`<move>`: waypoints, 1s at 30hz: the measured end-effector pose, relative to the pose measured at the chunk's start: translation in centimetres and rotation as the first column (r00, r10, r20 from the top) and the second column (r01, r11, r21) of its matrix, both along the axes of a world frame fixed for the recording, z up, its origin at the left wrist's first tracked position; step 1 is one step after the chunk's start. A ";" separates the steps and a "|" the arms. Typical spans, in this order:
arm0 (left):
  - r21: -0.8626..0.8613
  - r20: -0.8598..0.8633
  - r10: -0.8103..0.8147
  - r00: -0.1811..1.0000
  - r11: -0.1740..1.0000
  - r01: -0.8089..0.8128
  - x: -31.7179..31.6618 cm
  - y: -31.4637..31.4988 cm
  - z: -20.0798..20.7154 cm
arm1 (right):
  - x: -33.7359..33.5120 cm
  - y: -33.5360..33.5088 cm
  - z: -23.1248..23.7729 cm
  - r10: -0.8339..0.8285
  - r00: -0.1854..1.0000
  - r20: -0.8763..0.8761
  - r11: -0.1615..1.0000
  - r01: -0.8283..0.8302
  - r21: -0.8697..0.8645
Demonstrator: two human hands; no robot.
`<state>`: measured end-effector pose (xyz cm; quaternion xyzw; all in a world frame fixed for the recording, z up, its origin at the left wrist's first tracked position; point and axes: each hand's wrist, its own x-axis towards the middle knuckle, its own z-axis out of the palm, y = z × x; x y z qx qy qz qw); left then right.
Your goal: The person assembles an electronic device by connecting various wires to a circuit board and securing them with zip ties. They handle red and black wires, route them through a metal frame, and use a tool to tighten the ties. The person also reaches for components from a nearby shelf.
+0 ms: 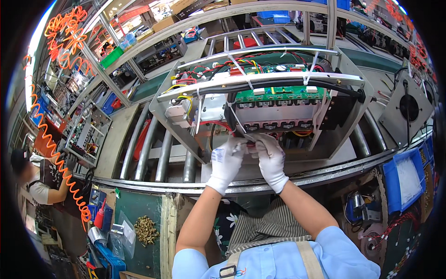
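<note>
My left hand (226, 162) and my right hand (271, 160), both in white gloves, meet at the near side of an open metal chassis (341, 151). The fingers of both are closed. A thin white cable tie (239, 122) runs down from a black cable bundle (278, 87) to my right fingertips, which pinch its lower end. What the left fingertips grip is hidden, close beside red wires (225, 124). Inside the chassis sit a green circuit board (278, 94) and a silver metal box (213, 108). More cable ties hang on the bundle.
The chassis stands on a roller conveyor (162, 156). A metal panel with a fan (409, 109) leans at right, above a blue tray (405, 179). Brass fasteners (146, 231) lie on the green bench at lower left. A coiled orange hose (55, 160) hangs near another person (44, 183).
</note>
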<state>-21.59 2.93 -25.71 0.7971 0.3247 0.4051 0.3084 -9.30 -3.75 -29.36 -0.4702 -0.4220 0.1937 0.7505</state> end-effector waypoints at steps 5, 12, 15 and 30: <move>0.132 -0.210 -0.172 0.962 0.970 0.202 -1.3 0.7 2.9 | 0.4 -0.4 0.6 -0.165 0.899 0.407 0.986 0.146 0.076; -0.024 -0.172 -0.177 0.969 0.984 0.175 -1.4 0.7 3.4 | 1.9 -0.7 0.3 0.343 0.915 -0.214 0.920 -0.373 -0.123; 0.168 -0.210 -0.123 0.970 0.973 0.160 -1.5 1.2 2.6 | 1.9 -0.8 1.3 0.312 0.866 -0.392 0.906 -0.395 -0.153; 0.249 -0.262 -0.082 0.962 0.957 0.149 -2.4 1.7 1.8 | 1.4 -0.3 2.7 0.265 0.912 -0.313 0.930 -0.327 -0.166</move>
